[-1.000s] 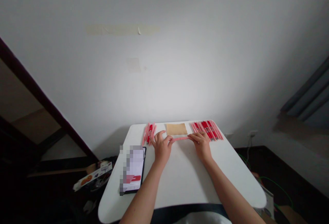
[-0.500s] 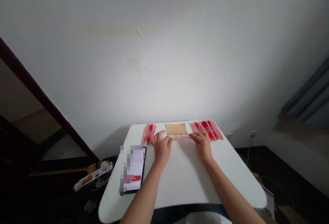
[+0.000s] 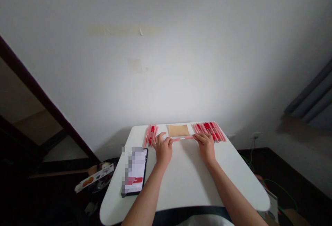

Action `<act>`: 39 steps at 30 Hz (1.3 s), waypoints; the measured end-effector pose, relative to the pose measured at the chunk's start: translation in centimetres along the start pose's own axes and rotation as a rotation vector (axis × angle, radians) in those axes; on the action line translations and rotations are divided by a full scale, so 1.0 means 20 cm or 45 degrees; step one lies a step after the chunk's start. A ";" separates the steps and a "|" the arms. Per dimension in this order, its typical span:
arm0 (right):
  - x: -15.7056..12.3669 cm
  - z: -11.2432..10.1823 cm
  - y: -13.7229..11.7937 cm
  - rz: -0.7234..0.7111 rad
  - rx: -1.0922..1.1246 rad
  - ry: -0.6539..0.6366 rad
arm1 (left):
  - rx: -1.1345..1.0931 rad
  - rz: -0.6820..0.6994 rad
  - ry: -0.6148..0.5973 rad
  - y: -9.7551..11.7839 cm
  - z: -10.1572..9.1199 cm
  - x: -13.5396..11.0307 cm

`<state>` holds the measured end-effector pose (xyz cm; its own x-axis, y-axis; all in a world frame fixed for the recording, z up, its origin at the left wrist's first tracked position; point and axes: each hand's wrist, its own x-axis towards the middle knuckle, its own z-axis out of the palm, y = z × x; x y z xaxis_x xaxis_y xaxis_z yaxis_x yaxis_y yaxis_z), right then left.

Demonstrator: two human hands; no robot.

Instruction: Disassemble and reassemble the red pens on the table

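A slim pink pen [image 3: 177,139] stretches between my two hands above the white table. A whitish section shows in its middle, between two pink parts. My left hand [image 3: 164,150] pinches its left end with thumb and forefinger, the other fingers spread. On the opposite end, my right hand [image 3: 206,147] is closed with its fingers together. Beside my left hand lies a small group of pink and red pens [image 3: 150,133]. A larger row of similar pens [image 3: 209,130] lies just beyond my right hand. Behind the held pen is a tan piece of paper or card [image 3: 178,130].
The white table [image 3: 186,184] stands against a pale wall [image 3: 181,80]. A phone [image 3: 138,169] with its screen lit lies left of my left forearm. Boxes and clutter [image 3: 95,177] sit on the floor at left, with green cable [image 3: 282,182] at right.
My right hand has shifted slightly to the right. The pen's two pink parts are farther apart, with more of the whitish section visible. My left hand has barely moved.
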<state>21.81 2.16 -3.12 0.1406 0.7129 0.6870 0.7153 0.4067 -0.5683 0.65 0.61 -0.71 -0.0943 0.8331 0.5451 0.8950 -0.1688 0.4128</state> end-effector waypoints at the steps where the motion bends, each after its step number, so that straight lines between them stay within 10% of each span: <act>1: 0.00 0.00 0.00 0.000 0.004 0.012 | -0.001 -0.007 0.004 0.00 0.00 0.00; 39: 0.00 -0.01 0.02 -0.031 -0.090 0.047 | -0.008 -0.053 0.042 0.00 -0.01 0.00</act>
<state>22.27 2.21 -3.19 0.1466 0.6813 0.7172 0.7652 0.3814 -0.5187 0.56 0.60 -0.54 -0.1454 0.8217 0.5511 0.8873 -0.1380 0.4400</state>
